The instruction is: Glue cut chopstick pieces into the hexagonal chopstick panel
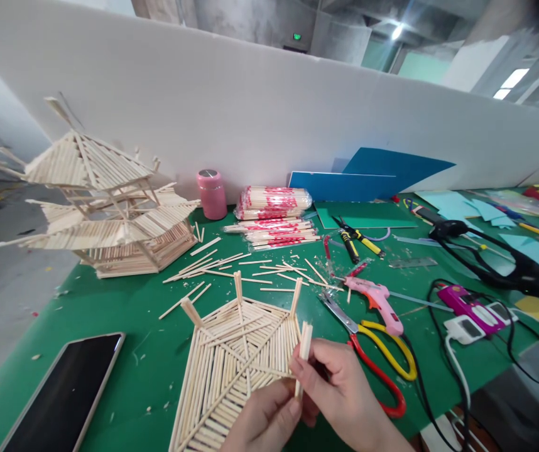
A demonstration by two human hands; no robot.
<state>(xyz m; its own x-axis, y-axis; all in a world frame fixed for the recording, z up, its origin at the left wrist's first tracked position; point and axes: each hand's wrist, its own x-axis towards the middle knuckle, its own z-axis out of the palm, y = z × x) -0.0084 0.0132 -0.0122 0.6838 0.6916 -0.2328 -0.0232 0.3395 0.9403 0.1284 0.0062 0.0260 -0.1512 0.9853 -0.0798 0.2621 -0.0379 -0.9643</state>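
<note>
A flat lattice panel of wooden sticks [222, 370] lies at the bottom middle, with short upright stick bundles at several corners. At its right edge, my right hand [333, 383] pinches a short upright bundle of sticks [305, 342] between thumb and fingers. My left hand [267, 417] is closed around the lower end of the same bundle, over the panel's lower right part. The bundle's base is partly hidden by my fingers. A tiered stick pavilion [123, 220] stands at the left.
Scissors [364, 326], a pink glue gun [375, 298] and pliers [352, 238] lie right of the panel. Behind are loose sticks [222, 260], wrapped stick packs [274, 201] and a pink bottle [212, 196]. A phone [65, 395] lies left; a purple power strip [477, 307] with cables, right.
</note>
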